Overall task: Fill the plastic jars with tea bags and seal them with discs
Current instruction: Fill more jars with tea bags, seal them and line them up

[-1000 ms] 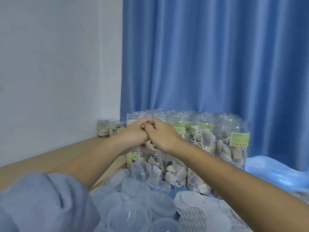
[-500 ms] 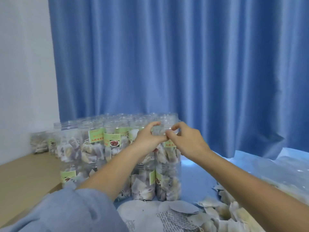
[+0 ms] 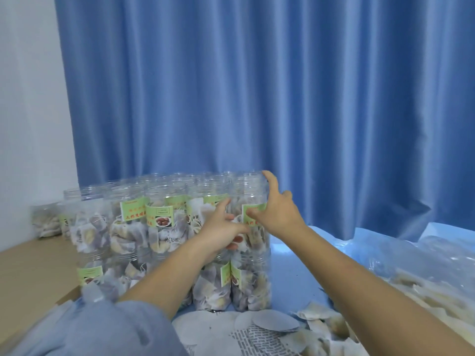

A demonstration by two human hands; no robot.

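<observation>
At the far left, against the white wall (image 3: pixel 28 111), we see a low jar (image 3: pixel 47 219) lying on the wooden surface (image 3: pixel 30 268), with pale tea bags inside. Next comes the block of clear plastic jars (image 3: pixel 133 222), stacked two high with green labels, each packed with tea bags; the top rims look open, though we cannot tell for sure. Our left hand (image 3: pixel 221 228), coming out of a grey-blue sleeve (image 3: pixel 84 327), reaches into the right end of the upper row, fingers loosely spread and resting against the jar fronts, gripping nothing we can make out. The rightmost upper jar (image 3: pixel 253 201) stands on another filled jar (image 3: pixel 250 281). Our right hand (image 3: pixel 277 211) lies open against its right side, the thumb across the green label, one finger raised at the rim, the others fanned apart. Below, white discs (image 3: pixel 267 322) lie flat on the blue sheet (image 3: pixel 303 273). At the right, loose tea bags (image 3: pixel 318 314) are scattered, and a blue curtain (image 3: pixel 257 98) hangs behind.
</observation>
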